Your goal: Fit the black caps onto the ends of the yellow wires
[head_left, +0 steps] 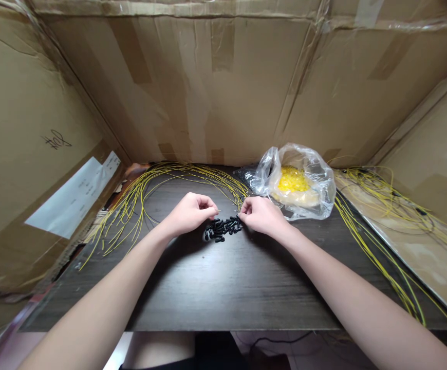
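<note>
Forearms (pixel 319 264); left hand (pixel 193 210), right hand (pixel 262 213), fingertips (pixel 211 211) pinched, contents unclear, black pieces (pixel 223 228) just beside.

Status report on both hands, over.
Left hand, right hand: fingers pinched, contents unclear. Small black plastic pieces heaped nearby. Clear plastic bag beyond right hand.

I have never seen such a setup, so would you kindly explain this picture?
There is no machine here: these are a person's bare left hand and right hand, seen by a camera worn on the head, looking forward and down. On the dark tabletop between cardboard walls lie a small pile of black pieces, yellow wires and a clear plastic bag holding small yellow pieces. Both hands pinch finger and thumb beside the black pile; what, if anything, they hold is too small to make out.
</note>
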The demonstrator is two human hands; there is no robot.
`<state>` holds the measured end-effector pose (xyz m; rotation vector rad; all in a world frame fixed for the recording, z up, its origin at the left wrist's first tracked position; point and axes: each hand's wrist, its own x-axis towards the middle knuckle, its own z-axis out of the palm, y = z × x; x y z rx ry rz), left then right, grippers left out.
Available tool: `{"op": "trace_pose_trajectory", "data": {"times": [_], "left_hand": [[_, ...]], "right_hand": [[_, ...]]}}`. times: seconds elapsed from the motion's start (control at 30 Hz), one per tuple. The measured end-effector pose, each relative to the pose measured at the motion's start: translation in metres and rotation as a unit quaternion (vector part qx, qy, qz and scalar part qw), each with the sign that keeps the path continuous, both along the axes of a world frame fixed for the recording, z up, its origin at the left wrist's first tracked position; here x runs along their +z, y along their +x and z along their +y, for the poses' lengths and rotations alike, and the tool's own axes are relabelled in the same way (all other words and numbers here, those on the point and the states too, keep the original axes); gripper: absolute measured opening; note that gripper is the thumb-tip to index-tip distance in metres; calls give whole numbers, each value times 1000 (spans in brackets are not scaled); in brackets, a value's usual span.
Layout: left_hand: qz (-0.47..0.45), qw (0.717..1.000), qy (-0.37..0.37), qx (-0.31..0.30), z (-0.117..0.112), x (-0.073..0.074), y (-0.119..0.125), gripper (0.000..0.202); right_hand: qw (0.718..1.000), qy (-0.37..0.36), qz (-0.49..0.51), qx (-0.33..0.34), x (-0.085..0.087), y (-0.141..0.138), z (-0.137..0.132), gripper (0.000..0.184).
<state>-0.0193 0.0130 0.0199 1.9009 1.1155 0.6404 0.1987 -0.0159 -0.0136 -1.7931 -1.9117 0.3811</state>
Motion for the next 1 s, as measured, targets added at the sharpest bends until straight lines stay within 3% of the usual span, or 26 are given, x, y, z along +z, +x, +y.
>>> {"op": "trace_pose_trajectory", "data": {"times": [0.4, 0.57, 0.63, 0.77, 0.87, 1.0], "left_hand": [[-10, 1000, -17, -8, 0, 0, 0, 13], [-20, 1000, -19, 9, -5, 6, 2, 14], [-23, 999, -25, 18, -6, 8, 3, 13], [-28, 999, -31, 21, -7, 8, 4, 13], [-27, 999, -32, 17, -7, 7, 5, 13], [-29, 999, -30, 17, -7, 7, 5, 13]], "right_hand": [[999, 14, 8, 46, -6, 0, -1, 10], [991, 20, 130, 13, 1, -3, 1, 10], [971, -1, 236, 23, 4, -6, 2, 7], [902, -70, 420, 63, 7, -12, -1, 19], [849, -125, 511, 52, 11, -16, -4, 12], [795, -165, 581, 54, 14, -17, -8, 21]]}}
